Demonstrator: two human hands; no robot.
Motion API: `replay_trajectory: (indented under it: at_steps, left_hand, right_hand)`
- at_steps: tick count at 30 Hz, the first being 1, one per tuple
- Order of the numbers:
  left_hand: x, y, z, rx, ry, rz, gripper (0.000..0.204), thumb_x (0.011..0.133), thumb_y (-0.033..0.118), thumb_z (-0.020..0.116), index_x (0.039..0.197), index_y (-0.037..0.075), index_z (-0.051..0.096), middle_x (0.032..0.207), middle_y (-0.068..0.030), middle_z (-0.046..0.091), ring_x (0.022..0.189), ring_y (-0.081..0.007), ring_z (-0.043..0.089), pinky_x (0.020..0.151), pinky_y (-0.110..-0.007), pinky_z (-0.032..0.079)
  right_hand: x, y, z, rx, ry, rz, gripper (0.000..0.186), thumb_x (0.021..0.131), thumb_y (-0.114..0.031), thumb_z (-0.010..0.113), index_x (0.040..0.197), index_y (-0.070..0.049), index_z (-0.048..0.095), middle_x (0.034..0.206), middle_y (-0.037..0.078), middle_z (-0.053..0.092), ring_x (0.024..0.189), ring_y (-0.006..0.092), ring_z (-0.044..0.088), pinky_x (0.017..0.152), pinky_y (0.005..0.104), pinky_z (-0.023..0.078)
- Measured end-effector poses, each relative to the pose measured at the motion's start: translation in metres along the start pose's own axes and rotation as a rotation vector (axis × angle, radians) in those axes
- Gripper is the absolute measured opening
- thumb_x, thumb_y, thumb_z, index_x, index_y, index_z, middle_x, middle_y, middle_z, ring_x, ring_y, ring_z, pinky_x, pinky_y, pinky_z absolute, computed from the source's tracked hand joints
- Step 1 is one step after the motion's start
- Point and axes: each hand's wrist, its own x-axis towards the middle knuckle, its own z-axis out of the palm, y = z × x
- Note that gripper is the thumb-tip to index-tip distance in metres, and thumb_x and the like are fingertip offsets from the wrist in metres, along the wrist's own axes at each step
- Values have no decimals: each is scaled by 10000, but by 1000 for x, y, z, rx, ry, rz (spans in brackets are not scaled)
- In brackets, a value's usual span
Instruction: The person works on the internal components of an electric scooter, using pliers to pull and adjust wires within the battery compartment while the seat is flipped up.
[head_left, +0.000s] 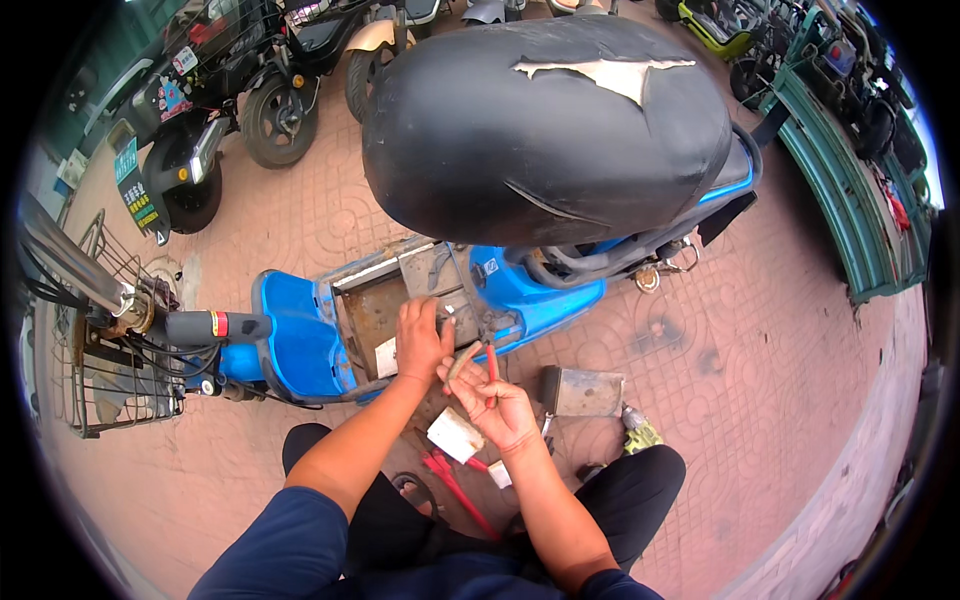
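Observation:
My left hand (pixel 422 343) reaches into the open floorboard compartment (pixel 369 307) of the blue scooter (pixel 532 300), its fingers bent over something I cannot make out. My right hand (pixel 497 411), just below and right of it, grips pliers (pixel 491 362) with one red and one worn tan handle, their tip at the compartment's edge. Below my hands on the paving lie a white block (pixel 455 435) and long red-handled tools (pixel 460 490). A dusty rectangular metal piece (pixel 585 392) and a yellow-green drill (pixel 638 430) lie to their right.
The torn black seat (pixel 545 135) overhangs the scooter's body. A wire basket (pixel 110 390) is at the left. Parked scooters (pixel 280 120) line the back, and a green cart (pixel 840 200) stands at the right. My knees frame the tools on the ground.

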Motion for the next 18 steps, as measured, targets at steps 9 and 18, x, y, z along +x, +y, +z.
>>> replay_trajectory:
  at_steps: [9,18]
  left_hand:
    - [0,5,-3,37,-36,-1,445,870,180,749,1260,2,632,1286,-198,603,1211,-417,545,1057,-500,462]
    - [0,11,-5,41,-46,-20,440,859,153,751,1249,-12,632,1282,-210,606,1201,-430,550,1051,-511,460]
  right_hand:
    - [9,-5,-7,222,-69,12,620,986,16,498,1543,176,278,1590,360,395,1498,510,389,1193,505,492]
    - [14,-14,-9,382,-133,2,541,1106,-211,512,1516,115,376,1554,327,451,1464,473,450,1097,492,574]
